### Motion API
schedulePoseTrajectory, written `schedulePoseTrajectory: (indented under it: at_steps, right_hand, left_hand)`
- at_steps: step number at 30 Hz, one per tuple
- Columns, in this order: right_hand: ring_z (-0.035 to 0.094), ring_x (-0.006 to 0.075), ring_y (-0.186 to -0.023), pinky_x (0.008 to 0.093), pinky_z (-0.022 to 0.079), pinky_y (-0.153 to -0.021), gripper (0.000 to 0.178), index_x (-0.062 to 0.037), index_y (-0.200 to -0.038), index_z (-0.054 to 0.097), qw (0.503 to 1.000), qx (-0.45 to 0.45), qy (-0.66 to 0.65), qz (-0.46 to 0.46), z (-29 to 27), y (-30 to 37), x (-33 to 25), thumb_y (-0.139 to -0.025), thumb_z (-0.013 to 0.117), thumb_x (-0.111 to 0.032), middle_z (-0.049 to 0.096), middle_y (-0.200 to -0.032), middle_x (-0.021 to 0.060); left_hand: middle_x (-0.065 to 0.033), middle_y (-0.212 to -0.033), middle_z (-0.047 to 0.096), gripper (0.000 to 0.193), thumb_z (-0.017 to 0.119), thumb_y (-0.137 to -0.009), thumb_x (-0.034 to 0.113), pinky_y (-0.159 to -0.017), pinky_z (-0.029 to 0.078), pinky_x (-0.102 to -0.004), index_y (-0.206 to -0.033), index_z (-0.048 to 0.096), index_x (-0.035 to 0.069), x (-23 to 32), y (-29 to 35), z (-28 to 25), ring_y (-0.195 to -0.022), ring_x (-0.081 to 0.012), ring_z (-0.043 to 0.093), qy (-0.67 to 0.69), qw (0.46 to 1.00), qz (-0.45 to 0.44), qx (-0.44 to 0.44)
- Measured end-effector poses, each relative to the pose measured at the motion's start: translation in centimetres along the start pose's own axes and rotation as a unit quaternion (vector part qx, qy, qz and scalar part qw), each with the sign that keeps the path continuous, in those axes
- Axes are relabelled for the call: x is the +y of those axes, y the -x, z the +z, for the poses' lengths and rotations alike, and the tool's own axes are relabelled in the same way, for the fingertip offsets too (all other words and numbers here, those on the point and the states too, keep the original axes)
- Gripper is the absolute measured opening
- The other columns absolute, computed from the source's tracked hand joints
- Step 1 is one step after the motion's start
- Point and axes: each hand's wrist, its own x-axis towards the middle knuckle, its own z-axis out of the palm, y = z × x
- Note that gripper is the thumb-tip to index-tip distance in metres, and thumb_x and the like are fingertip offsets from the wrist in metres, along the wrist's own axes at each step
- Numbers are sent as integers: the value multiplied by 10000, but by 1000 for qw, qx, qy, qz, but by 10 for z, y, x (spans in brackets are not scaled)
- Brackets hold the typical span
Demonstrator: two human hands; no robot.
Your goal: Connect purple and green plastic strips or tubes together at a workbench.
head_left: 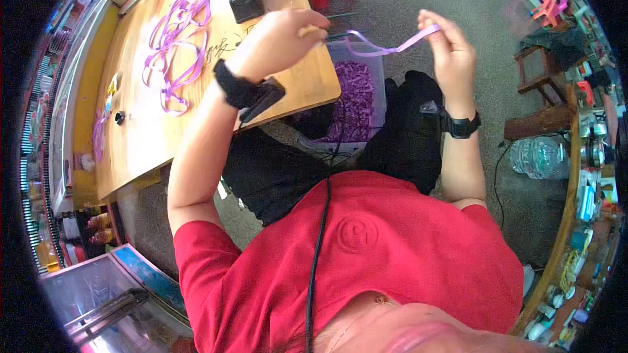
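While the right hand (451,49) pinches a narrow, flat, shiny purple ribbon (413,40) right of the pale wooden table (315,77), the blurred left hand (281,36) curls, contents unclear; ribbon likely light, limp, slippery: pinch near ends.

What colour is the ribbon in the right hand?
The ribbon is light purple, seen best in the head view.
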Motion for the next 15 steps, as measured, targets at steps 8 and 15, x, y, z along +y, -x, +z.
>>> schedulePoseTrajectory:
  at_steps: [8, 15]
  right_hand:
    - [655, 159, -1043, 266, 523, -880, 246, 4, -1183, 661, 995, -7, 80, -58, -15, -34, -7, -992, 532, -84, 686, -1124, 97]
    - [661, 298, -748, 352, 520, -672, 243, -122, -1074, 729, 959, -64, 266, -76, 25, -48, 3, -882, 598, -192, 700, -903, 103]
  left_hand:
    - [-101, -907, 721, 241, 627, -931, 200, -769, 533, -305, -1094, 694, 35, -9, -49, 39, -838, -170, 684, 109, 994, -2, -5]
    - [-111, -1090, 701, 344, 671, -902, 211, -783, 551, -310, -1206, 646, 53, 1, -49, 61, -939, -180, 677, 315, 948, -49, -28]
